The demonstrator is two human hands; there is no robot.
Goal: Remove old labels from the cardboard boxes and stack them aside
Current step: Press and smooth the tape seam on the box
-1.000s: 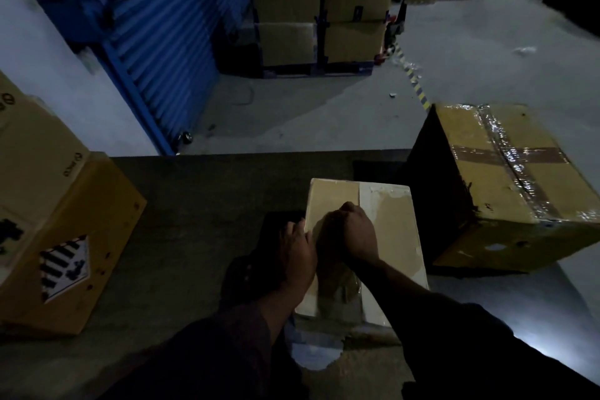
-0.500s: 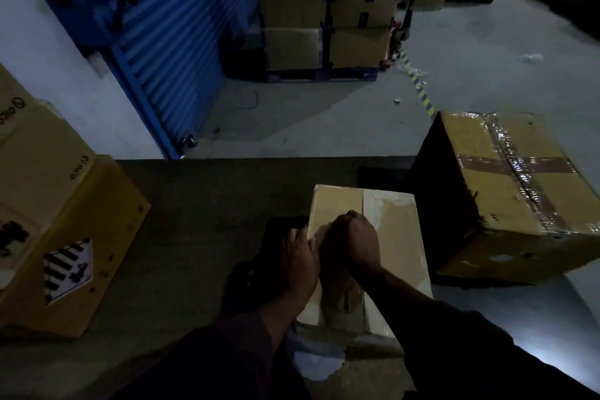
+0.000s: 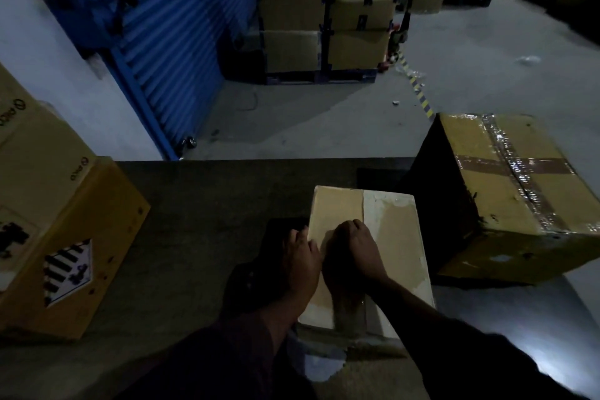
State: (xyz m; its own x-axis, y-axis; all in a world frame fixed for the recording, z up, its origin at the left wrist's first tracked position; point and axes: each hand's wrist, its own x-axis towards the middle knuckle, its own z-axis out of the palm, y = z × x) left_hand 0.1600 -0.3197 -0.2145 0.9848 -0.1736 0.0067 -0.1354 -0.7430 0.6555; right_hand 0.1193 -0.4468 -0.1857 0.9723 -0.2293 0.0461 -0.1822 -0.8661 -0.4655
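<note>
A small cardboard box (image 3: 399,237) lies on the dark table (image 3: 194,221) in front of me. Torn white label remains cover its right half, and a clear tape strip (image 3: 350,305) runs down its near middle. My left hand (image 3: 302,256) grips the box's left edge, with the fingers curled over the side. My right hand (image 3: 357,247) sits knuckles-up at the centre seam, its fingers curled and pinching the upper end of the tape strip. The fingertips themselves are hidden in shadow.
A large taped box (image 3: 506,185) stands close on the right. Stacked yellow boxes (image 3: 65,237) with a striped hazard label (image 3: 66,269) fill the table's left end. Beyond the table are a blue shutter (image 3: 181,26) and a pallet of boxes (image 3: 324,26). A torn white scrap (image 3: 324,367) lies near me.
Both hands stay in the same place on the small box. Only the view has shifted slightly.
</note>
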